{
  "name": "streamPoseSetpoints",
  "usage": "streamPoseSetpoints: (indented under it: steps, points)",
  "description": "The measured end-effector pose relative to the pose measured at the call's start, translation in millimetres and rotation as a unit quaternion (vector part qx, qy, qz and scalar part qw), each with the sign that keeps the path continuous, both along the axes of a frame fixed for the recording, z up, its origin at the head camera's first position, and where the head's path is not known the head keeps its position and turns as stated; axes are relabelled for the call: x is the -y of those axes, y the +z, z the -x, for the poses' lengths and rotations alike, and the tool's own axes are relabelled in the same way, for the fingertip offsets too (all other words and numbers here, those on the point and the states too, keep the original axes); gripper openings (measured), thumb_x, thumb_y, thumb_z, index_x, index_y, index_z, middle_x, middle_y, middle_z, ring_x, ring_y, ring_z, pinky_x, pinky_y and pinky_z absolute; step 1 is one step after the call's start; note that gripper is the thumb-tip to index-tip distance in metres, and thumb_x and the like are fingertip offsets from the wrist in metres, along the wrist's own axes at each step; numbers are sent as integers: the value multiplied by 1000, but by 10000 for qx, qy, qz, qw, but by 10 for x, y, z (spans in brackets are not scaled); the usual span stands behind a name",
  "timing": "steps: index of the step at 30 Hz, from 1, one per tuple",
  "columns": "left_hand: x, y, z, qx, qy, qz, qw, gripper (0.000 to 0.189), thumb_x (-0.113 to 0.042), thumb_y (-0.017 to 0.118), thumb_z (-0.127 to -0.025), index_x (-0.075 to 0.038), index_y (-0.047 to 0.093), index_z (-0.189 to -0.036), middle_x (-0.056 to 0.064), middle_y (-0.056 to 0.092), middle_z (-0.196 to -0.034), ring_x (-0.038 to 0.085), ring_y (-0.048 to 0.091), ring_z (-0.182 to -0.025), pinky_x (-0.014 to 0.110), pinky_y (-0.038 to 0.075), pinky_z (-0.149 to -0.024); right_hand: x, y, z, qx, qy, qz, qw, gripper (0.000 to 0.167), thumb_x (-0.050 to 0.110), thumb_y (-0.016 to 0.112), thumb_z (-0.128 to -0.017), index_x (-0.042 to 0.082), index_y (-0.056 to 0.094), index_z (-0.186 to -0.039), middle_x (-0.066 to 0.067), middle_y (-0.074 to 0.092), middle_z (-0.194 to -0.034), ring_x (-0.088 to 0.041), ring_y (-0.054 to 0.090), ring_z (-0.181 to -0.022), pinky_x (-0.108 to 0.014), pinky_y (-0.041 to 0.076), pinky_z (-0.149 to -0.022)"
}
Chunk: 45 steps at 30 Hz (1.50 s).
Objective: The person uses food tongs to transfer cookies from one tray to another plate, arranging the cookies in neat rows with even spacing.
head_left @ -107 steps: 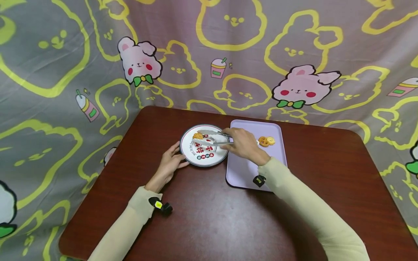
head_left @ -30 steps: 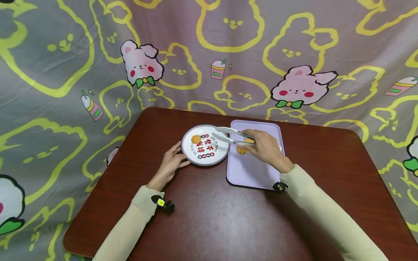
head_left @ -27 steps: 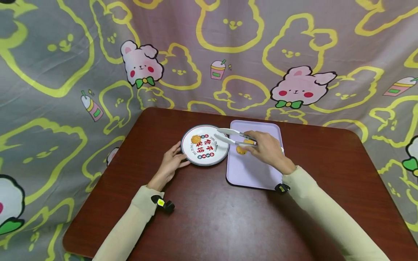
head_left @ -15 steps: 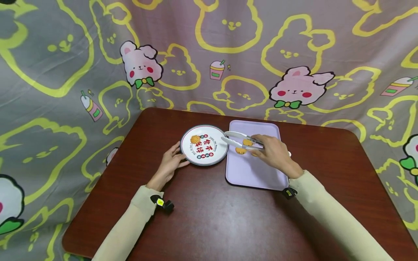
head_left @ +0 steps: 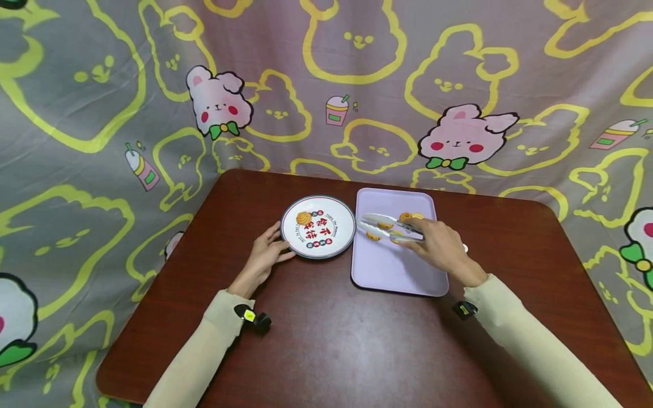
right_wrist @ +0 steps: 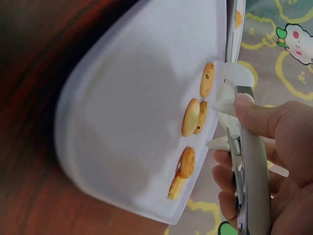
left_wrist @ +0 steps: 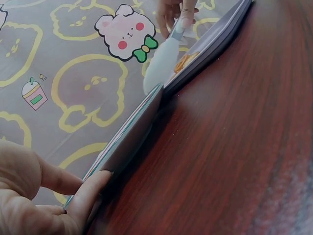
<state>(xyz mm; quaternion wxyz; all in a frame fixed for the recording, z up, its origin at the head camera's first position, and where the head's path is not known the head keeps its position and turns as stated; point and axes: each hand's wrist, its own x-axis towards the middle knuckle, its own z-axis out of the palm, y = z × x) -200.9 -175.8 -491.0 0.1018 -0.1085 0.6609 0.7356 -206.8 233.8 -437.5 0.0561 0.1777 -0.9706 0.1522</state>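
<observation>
tongs (right_wrist: 253, 156) farther right; plate (head_left: 292, 228) lettering (head_left: 323, 222) head-view only

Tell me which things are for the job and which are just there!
Seem part of the job:
tongs, in the right hand
plate, its rim held by the left hand
swirled cookie, on the plate
cookies, on the tray
purple tray

Seem just there:
brown table
cartoon cloth, behind the table
wrist cameras
</observation>
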Motion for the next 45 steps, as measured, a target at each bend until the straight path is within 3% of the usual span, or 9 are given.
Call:
streamPoseSetpoints:
  steps: [8,20,39,45]
  points:
    - [5,-10,-9,68,22,-21,10000,75,4,52,-103,-16,21,-168,19,30,-167,25,57,-122,22,67,-82,-57,-25,-88,156,-48,-108,9998,60,40,82,-90,14,65,-141,-19,72,-128,-34,69,-94,-50,57,-61]
    - [3,-4,2,76,18,-80,9999,75,4,52,-103,-17,22,-168,18,31,-167,28,56,-125,23,67,-83,-120,-15,-160,130,5,-81,9999,60,40,83,-89,14,66,-141,-18,72,-130,-32,68,-95,-47,57,-59]
    - [0,15,15,75,-49,-1,10000,74,3,50,-104,-17,20,-168,18,29,-169,27,57,-126,22,66,-85,-234,-11,-362,31,-15,-179,9998,63,40,84,-88,9,66,-139,-20,72,-129,-35,69,-103,-57,62,-73]
    - [-3,32,-4,135,-17,37,9999,74,4,51,-104,-18,20,-168,17,30,-168,29,57,-127,22,66,-84,-270,11,-397,73,-17,-224,9997,62,39,84,-88,8,66,-139,-21,71,-131,-33,67,-99,-54,61,-70]
